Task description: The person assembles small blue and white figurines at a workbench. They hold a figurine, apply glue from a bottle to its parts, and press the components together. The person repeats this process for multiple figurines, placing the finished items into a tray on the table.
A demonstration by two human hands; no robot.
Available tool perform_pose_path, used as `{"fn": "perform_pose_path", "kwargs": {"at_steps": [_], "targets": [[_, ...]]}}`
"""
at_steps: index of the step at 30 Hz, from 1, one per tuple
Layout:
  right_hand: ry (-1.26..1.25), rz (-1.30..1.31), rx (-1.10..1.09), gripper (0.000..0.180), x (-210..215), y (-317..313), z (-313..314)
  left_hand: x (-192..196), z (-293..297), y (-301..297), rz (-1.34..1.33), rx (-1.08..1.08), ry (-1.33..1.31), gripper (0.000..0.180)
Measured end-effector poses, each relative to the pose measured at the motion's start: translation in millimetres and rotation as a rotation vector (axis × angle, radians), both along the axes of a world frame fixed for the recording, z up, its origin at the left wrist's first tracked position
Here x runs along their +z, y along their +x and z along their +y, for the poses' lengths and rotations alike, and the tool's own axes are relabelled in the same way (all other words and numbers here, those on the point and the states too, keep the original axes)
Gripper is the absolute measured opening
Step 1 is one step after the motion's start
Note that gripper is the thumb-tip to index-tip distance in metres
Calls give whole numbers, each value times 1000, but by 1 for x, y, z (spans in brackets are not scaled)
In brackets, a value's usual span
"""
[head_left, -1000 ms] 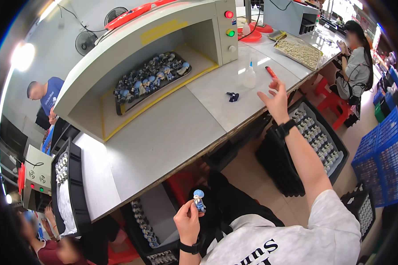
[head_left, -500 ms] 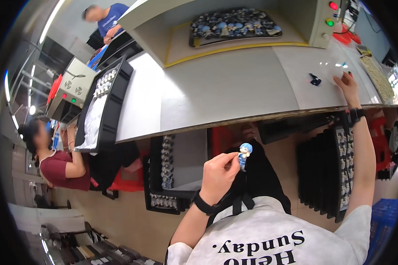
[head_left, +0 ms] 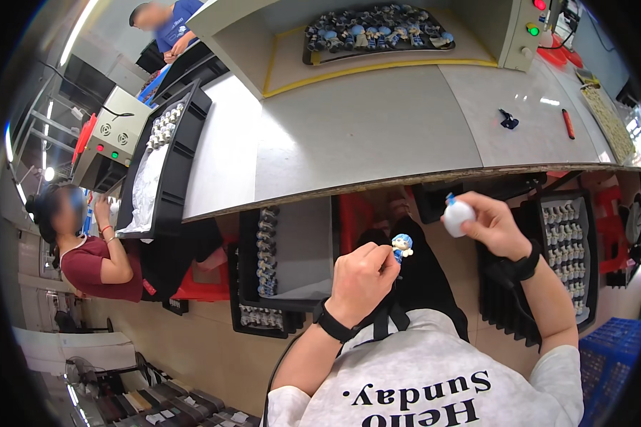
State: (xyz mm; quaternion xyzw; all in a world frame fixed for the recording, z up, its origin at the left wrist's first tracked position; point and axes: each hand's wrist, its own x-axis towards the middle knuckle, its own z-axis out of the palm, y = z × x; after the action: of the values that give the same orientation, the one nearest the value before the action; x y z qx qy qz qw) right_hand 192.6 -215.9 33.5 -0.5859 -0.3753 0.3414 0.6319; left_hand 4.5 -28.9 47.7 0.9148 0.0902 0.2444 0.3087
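Note:
Pinched between the fingertips of my left hand point(head_left: 365, 279) is a small figurine point(head_left: 403, 244) with light blue hair and blue-and-white clothing. My right hand point(head_left: 502, 226) grips a rounded white squeeze bottle point(head_left: 459, 218) with a blue nozzle, tilted with its tip up. Both hands are above my lap, in front of the workbench edge, and the bottle is a short way right of the figurine without touching it. On the bench point(head_left: 363, 135), a small dark blue piece point(head_left: 508, 119) lies near a red pen-like stick point(head_left: 568, 124).
A box-like machine point(head_left: 516, 43) on the bench holds a tray point(head_left: 313, 55) of blue figurines. Black crates point(head_left: 185, 142) with white parts stand left, and more point(head_left: 292, 274) sit below. Stacked trays point(head_left: 584, 267) are at my right. Two people work at the left.
My right hand has come back from the bench's right side to above my lap, carrying the white bottle. The figurine has turned slightly and moved a little right in my left hand.

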Motion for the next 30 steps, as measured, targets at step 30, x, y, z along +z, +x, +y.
{"fn": "perform_pose_path", "kwargs": {"at_steps": [30], "targets": [[-157, -939, 118, 33, 45, -19, 11, 1, -2, -13, 7, -20, 106, 6]]}}
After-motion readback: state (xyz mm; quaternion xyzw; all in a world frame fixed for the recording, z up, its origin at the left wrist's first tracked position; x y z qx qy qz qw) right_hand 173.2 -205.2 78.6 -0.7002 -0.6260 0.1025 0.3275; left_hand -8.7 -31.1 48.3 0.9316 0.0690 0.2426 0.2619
